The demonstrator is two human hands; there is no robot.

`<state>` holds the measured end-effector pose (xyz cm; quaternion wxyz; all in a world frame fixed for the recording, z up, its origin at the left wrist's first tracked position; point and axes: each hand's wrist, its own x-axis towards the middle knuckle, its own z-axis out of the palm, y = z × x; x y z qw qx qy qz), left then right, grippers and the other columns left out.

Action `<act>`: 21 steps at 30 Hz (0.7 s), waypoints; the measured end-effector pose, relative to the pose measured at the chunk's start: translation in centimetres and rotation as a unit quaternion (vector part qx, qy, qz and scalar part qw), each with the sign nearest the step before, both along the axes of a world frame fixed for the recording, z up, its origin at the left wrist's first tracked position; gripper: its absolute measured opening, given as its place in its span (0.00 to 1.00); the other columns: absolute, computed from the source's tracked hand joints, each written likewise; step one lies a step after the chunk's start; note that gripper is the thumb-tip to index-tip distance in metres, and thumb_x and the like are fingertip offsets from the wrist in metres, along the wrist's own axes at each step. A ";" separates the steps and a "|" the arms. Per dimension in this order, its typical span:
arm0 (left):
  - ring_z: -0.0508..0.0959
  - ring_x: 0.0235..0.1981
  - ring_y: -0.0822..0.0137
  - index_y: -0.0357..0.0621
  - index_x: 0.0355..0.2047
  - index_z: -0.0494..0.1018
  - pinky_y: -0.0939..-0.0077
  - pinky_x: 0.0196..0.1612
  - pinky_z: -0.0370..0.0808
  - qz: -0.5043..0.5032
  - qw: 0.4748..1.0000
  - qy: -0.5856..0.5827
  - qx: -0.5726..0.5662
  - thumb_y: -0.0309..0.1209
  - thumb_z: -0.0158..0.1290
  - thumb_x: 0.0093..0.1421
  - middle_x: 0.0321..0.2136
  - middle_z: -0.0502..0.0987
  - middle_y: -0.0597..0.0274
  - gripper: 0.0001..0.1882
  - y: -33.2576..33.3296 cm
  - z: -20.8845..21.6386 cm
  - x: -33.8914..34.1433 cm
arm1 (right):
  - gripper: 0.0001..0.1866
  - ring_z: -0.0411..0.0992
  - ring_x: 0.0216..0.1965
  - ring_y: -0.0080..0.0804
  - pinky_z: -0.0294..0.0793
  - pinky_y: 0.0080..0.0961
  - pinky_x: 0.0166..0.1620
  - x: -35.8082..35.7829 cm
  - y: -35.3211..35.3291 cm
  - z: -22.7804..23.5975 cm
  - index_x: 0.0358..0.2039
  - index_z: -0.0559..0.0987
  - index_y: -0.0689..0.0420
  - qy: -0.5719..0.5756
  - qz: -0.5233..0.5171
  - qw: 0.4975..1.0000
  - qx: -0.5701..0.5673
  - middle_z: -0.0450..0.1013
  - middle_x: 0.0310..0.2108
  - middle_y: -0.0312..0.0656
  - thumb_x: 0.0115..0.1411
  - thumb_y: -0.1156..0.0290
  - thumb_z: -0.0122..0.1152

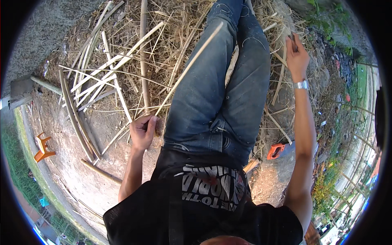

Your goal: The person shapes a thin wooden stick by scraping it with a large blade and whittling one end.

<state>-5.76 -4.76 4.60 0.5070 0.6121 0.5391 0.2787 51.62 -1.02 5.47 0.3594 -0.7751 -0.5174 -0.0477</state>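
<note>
My left hand [143,132] is closed, thumb and fingers pinching the lower end of a long, thin bamboo strip [192,63]. The strip slants up and to the right across my jeans, its far end lying over the thigh. Out to the right, beyond my knee, my right hand [297,57] is closed around a dark, narrow object [294,43]. Its kind is hard to make out, since the fingers cover much of it. Several pale split strips [96,79] lie crossed on the ground, up and left of my left hand.
Straw and shavings [175,36] cover the ground around my legs. A long wooden pole [144,53] lies among the strips. On the right rests a handsaw with an orange handle [275,151]. An orange plastic stool [43,148] is at far left, and a concrete block [21,87] above it.
</note>
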 end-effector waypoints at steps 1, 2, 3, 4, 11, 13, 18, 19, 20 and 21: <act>0.73 0.19 0.82 0.29 0.38 0.83 0.83 0.21 0.69 0.020 1.000 0.008 0.015 0.28 0.56 0.73 0.19 0.77 0.67 0.12 0.1 -0.2 0.9 | 0.21 0.80 0.28 0.25 0.77 0.26 0.31 0.7 -0.4 -0.5 0.59 0.84 0.45 -0.005 0.001 0.997 0.082 0.86 0.34 0.42 0.67 0.58 0.71; 0.73 0.20 0.81 0.28 0.39 0.83 0.82 0.22 0.69 0.043 0.998 0.035 -0.009 0.28 0.58 0.72 0.19 0.77 0.68 0.12 0.3 1.0 2.0 | 0.21 0.80 0.28 0.25 0.77 0.26 0.31 -1.3 -0.4 0.1 0.59 0.84 0.45 0.001 0.012 0.997 0.078 0.86 0.34 0.42 0.67 0.58 0.71; 0.74 0.20 0.80 0.29 0.38 0.83 0.81 0.23 0.69 0.059 0.997 0.039 0.015 0.28 0.59 0.71 0.19 0.77 0.67 0.11 0.4 0.2 2.8 | 0.21 0.79 0.28 0.22 0.76 0.25 0.31 -3.5 -0.9 0.5 0.59 0.84 0.48 0.049 0.037 0.996 0.065 0.86 0.33 0.42 0.67 0.60 0.71; 0.75 0.20 0.79 0.30 0.38 0.83 0.81 0.23 0.70 0.067 0.996 0.041 0.040 0.28 0.60 0.70 0.19 0.78 0.66 0.10 0.8 -0.7 3.7 | 0.21 0.78 0.28 0.19 0.76 0.24 0.32 -6.3 -1.6 1.7 0.59 0.84 0.50 0.096 0.055 0.992 0.053 0.85 0.32 0.41 0.67 0.61 0.72; 0.78 0.18 0.70 0.35 0.37 0.85 0.75 0.23 0.72 0.038 0.979 0.046 0.196 0.25 0.65 0.63 0.24 0.83 0.54 0.05 4.2 -2.3 11.8 | 0.22 0.76 0.21 0.35 0.78 0.30 0.26 -16.9 -4.2 0.5 0.57 0.85 0.39 -0.081 0.239 0.962 -0.102 0.74 0.23 0.35 0.61 0.56 0.75; 0.79 0.18 0.67 0.36 0.38 0.84 0.74 0.23 0.73 0.010 0.970 0.077 0.232 0.24 0.65 0.62 0.25 0.83 0.54 0.05 4.4 -1.1 12.3 | 0.23 0.75 0.20 0.34 0.77 0.32 0.24 -18.5 -5.1 0.2 0.57 0.84 0.33 -0.116 0.281 0.946 -0.109 0.72 0.24 0.32 0.61 0.53 0.73; 0.80 0.18 0.60 0.37 0.38 0.84 0.70 0.22 0.74 0.004 0.934 0.127 0.334 0.21 0.64 0.61 0.27 0.84 0.53 0.05 3.4 -0.5 10.0 | 0.23 0.75 0.20 0.34 0.76 0.32 0.23 -16.1 -4.3 1.4 0.58 0.84 0.34 -0.150 0.224 0.961 -0.066 0.72 0.24 0.33 0.62 0.53 0.73; 0.81 0.18 0.61 0.37 0.38 0.84 0.70 0.22 0.75 0.002 0.929 0.127 0.347 0.21 0.64 0.61 0.26 0.83 0.55 0.05 3.3 -0.7 9.1 | 0.22 0.75 0.20 0.35 0.76 0.32 0.23 -14.4 -3.4 0.8 0.58 0.84 0.34 -0.119 0.180 0.975 -0.060 0.72 0.23 0.33 0.63 0.52 0.72; 0.81 0.18 0.61 0.37 0.38 0.84 0.70 0.22 0.75 -0.002 0.929 0.123 0.350 0.21 0.64 0.61 0.26 0.83 0.55 0.05 3.1 -0.6 8.7 | 0.21 0.75 0.19 0.36 0.77 0.33 0.23 -12.8 -2.9 0.3 0.57 0.84 0.34 -0.089 0.134 0.986 -0.053 0.73 0.23 0.33 0.63 0.51 0.71; 0.81 0.19 0.62 0.37 0.38 0.84 0.70 0.23 0.75 -0.006 0.932 0.138 0.334 0.21 0.64 0.61 0.27 0.83 0.55 0.05 2.8 -0.6 8.4 | 0.21 0.75 0.19 0.36 0.77 0.33 0.23 -11.7 -3.2 -0.2 0.57 0.84 0.34 -0.092 0.128 0.986 -0.053 0.73 0.23 0.33 0.63 0.51 0.71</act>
